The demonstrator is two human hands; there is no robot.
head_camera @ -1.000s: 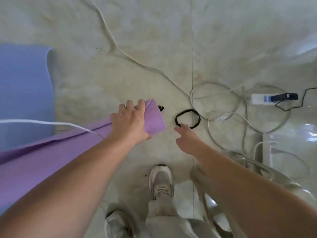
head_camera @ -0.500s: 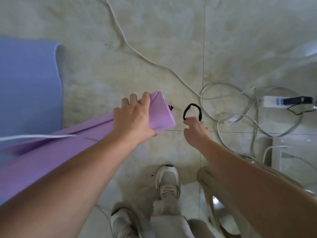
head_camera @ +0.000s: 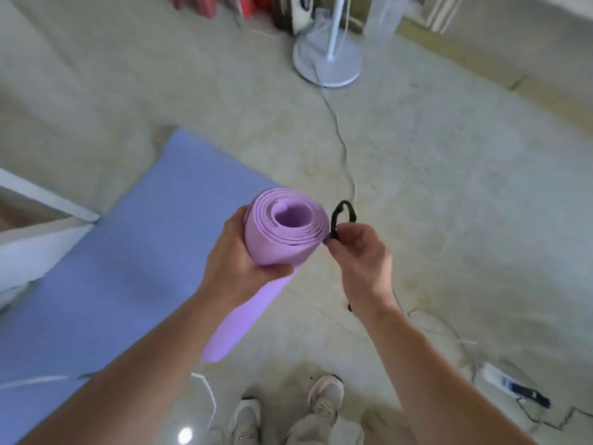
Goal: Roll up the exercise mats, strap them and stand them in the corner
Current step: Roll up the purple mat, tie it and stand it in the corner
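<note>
A rolled purple mat (head_camera: 282, 234) stands nearly on end in front of me, its spiral top facing the camera. My left hand (head_camera: 236, 256) wraps around the roll just below its top. My right hand (head_camera: 361, 253) pinches a black strap loop (head_camera: 342, 213) right beside the roll's upper right edge; the loop sticks up above my fingers. A blue mat (head_camera: 128, 268) lies flat and unrolled on the floor to the left, behind the purple roll.
A white fan base (head_camera: 327, 59) stands at the far centre with its cord (head_camera: 345, 149) running toward me. A power strip (head_camera: 500, 379) and loose cables lie at the lower right. A white furniture edge (head_camera: 38, 220) juts in at left. My shoes (head_camera: 325, 396) show at the bottom.
The purple roll has been lifted from lying on the floor to standing upright in my left hand. My right hand picked the black strap off the floor and brought it to the roll's top. The view tilted up.
</note>
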